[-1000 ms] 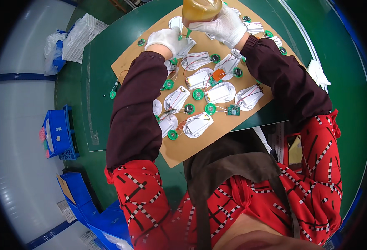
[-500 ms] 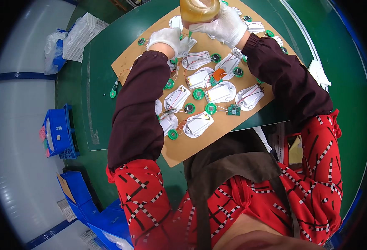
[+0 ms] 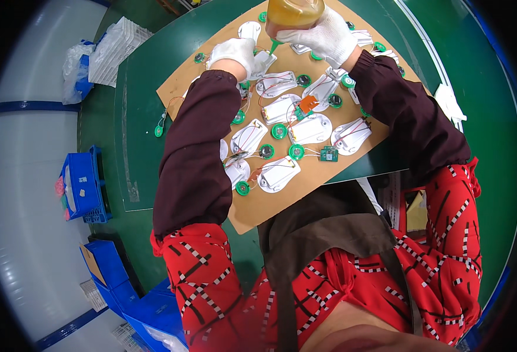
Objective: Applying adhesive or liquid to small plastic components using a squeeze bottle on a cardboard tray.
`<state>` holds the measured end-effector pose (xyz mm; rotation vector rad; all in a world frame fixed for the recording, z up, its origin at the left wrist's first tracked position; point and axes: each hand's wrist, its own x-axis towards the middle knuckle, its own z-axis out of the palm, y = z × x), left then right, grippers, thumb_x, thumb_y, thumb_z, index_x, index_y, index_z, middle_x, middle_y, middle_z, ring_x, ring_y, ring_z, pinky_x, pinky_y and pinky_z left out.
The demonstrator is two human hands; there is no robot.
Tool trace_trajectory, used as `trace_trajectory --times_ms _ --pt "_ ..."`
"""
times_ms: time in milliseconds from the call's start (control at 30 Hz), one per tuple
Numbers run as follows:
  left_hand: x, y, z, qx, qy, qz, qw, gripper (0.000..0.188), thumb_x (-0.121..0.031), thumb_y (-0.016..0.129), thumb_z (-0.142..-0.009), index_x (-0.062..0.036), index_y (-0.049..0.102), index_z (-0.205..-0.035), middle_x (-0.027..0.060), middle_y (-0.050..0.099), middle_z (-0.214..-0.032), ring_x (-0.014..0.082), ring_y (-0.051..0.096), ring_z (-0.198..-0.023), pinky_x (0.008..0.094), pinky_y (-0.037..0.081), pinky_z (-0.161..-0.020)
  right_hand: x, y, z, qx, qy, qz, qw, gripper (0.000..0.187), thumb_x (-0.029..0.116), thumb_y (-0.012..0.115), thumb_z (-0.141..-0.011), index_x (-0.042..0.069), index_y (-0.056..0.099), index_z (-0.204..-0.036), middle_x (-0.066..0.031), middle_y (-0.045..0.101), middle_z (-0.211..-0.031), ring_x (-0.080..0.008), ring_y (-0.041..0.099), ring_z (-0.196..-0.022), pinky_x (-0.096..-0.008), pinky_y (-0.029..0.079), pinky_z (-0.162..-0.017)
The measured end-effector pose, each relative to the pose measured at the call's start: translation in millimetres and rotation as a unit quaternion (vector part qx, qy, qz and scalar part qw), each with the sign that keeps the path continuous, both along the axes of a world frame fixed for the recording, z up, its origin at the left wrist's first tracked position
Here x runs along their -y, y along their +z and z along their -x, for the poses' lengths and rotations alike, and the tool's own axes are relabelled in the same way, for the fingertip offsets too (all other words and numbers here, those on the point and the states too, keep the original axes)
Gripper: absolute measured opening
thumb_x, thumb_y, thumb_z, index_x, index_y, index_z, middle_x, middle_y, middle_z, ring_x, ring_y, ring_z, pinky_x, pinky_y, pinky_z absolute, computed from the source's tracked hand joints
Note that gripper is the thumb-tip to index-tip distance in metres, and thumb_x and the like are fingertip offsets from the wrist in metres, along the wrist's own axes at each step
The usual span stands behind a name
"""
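My right hand (image 3: 327,39), in a white glove, grips a squeeze bottle (image 3: 292,14) of amber liquid, tipped so its green nozzle (image 3: 274,48) points down. The tip is at a white plastic housing (image 3: 262,63). My left hand (image 3: 233,55), gloved too, is closed at the left side of that housing; its fingertips are mostly hidden. Around my hands lie several more white housings (image 3: 277,84), with thin wires running to round green-rimmed speakers (image 3: 279,131). An orange piece (image 3: 309,104) sits among them, and a small green circuit board (image 3: 329,154) lies near the right edge.
The parts lie on a brown board (image 3: 258,205) on a green table (image 3: 144,146). One speaker (image 3: 158,131) hangs past the board's left edge. White crates (image 3: 117,53) and blue bins (image 3: 82,185) stand to the left. A white cloth (image 3: 449,102) is at the table's right edge.
My right hand and the bottle have moved a little to the right and down. The nozzle has shifted slightly along the same housing. My left hand has barely moved.
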<state>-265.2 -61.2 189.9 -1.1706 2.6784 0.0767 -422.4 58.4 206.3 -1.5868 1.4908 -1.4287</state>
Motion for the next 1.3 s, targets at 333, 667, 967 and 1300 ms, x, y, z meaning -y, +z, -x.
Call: trace_trajectory --times_ms 333,667,967,1300 --pt "2.2 -2.6 -0.6 -0.02 0.003 0.01 1.0 0.05 -0.045 0.066 -0.074 -0.0108 0.066 -0.11 0.0179 0.067 -0.101 0.0324 0.064 -0.096 0.0389 0.049 -0.085 -7.9 11.3 -5.0 0.055 -0.007 0.009 0.998 0.036 0.018 0.074 -0.078 0.004 0.061 -0.108 -0.0074 0.065 -0.103 -0.0147 0.061 -0.093 -0.0297 0.049 -0.085" --pt "3.3 -3.5 -0.3 -0.009 0.004 0.011 1.0 0.051 -0.052 0.063 -0.076 -0.0113 0.067 -0.106 0.0166 0.067 -0.1 0.032 0.064 -0.095 0.039 0.049 -0.084 -0.6 4.5 -2.0 -0.035 -0.002 0.022 0.999 0.05 0.028 0.076 -0.075 0.005 0.06 -0.117 -0.0102 0.064 -0.113 -0.0204 0.06 -0.102 -0.0336 0.045 -0.094" --pt "4.7 -4.8 0.2 0.0 -0.003 0.016 1.0 0.048 -0.051 0.064 -0.074 -0.0138 0.067 -0.105 0.0153 0.068 -0.098 0.0315 0.065 -0.093 0.0387 0.05 -0.082 1.6 0.1 2.9 -0.007 0.045 0.011 0.999 0.045 0.025 0.073 -0.078 0.004 0.06 -0.116 -0.0102 0.063 -0.114 -0.0192 0.06 -0.103 -0.0327 0.045 -0.094" --pt "2.2 -2.7 -1.2 -0.008 0.005 0.014 1.0 0.048 -0.049 0.065 -0.075 -0.0127 0.067 -0.106 0.0165 0.068 -0.1 0.0315 0.064 -0.094 0.0383 0.049 -0.083 0.8 -2.9 1.2 0.065 0.052 0.013 0.996 0.046 0.015 0.076 -0.075 0.004 0.059 -0.116 -0.0105 0.063 -0.111 -0.0185 0.06 -0.1 -0.0329 0.047 -0.091"
